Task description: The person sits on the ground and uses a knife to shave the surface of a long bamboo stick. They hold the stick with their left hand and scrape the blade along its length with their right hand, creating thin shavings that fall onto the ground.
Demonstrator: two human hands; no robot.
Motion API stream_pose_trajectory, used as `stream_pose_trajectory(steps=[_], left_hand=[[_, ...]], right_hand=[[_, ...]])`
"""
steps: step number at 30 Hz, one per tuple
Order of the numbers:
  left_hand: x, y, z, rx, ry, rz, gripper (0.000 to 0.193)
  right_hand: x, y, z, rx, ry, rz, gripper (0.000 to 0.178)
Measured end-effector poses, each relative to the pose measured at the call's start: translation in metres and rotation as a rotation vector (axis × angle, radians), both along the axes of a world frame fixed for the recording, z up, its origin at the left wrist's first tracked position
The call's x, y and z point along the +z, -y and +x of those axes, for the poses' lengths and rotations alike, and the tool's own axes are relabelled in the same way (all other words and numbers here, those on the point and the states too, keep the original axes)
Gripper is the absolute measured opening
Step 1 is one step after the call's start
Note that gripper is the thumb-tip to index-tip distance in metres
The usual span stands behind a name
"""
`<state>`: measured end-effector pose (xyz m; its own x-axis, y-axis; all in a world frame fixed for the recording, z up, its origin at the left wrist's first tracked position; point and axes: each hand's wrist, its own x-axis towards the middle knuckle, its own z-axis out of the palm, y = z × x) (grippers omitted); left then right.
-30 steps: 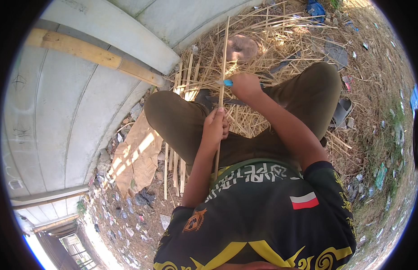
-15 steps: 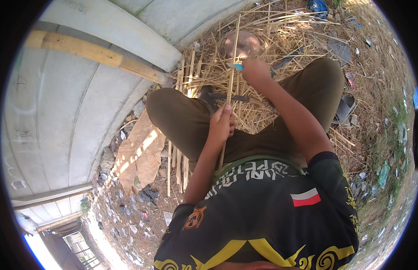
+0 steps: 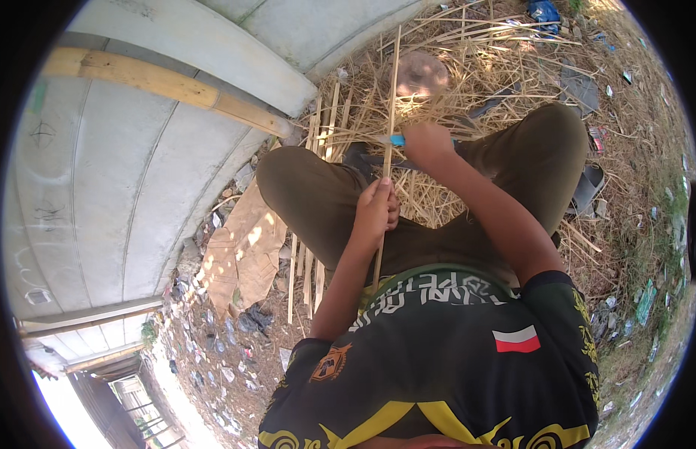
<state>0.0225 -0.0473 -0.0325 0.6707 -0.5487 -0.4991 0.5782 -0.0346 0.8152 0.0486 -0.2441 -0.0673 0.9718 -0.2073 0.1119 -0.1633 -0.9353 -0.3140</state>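
My left hand (image 3: 375, 209) is closed around a long, pale strip of split bamboo or wood (image 3: 393, 90), which stands lengthwise away from my lap. Its near end reaches down by my waist. In my right hand (image 3: 429, 146) is a knife with a blue handle (image 3: 397, 140); its blade lies against the strip, a little beyond my left hand. Most of the handle is hidden in the fist. Beneath the strip, between my legs, a dark tool (image 3: 359, 159) lies partly hidden on the ground.
Several cut strips (image 3: 293, 280) lie beside and under my left knee. Shavings (image 3: 430, 196) cover the ground ahead, around a round reddish block (image 3: 423, 73). A concrete wall (image 3: 138, 179) with a bamboo pole (image 3: 149, 81) stands at left, near flattened brown cardboard (image 3: 243, 251).
My right hand has drawn the knife along the strip toward me, closer to my left hand. The left hand keeps its hold. The whole view has shifted slightly.
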Motion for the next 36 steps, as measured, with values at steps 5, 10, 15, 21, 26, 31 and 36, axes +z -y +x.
stream_pose_trajectory(steps=[5, 10, 15, 21, 26, 31, 36], left_hand=[[0.002, 0.007, -0.009, -0.042, 0.036, 0.075, 0.028], [0.007, 0.005, -0.002, -0.046, 0.035, 0.04, 0.028], [0.003, 0.008, -0.009, -0.029, 0.088, 0.085, 0.028], [0.007, 0.006, -0.016, -0.104, 0.092, 0.137, 0.028], [0.009, 0.004, -0.014, -0.103, 0.054, 0.128, 0.029], [0.009, 0.004, -0.014, -0.102, 0.074, 0.105, 0.029], [0.016, 0.003, -0.023, -0.146, 0.118, 0.207, 0.031]], right_hand=[[-0.008, 0.023, 0.011, -0.187, -0.012, 0.055, 0.011], [-0.006, 0.016, 0.009, -0.122, 0.021, 0.041, 0.011], [-0.015, 0.022, 0.01, -0.071, 0.063, 0.017, 0.011], [-0.028, 0.045, 0.025, -0.256, 0.016, 0.034, 0.012], [-0.02, 0.029, 0.018, -0.286, 0.137, 0.129, 0.014], [-0.011, 0.031, 0.009, -0.15, 0.196, 0.107, 0.014], [-0.023, 0.044, 0.02, -0.248, 0.036, 0.121, 0.013]])
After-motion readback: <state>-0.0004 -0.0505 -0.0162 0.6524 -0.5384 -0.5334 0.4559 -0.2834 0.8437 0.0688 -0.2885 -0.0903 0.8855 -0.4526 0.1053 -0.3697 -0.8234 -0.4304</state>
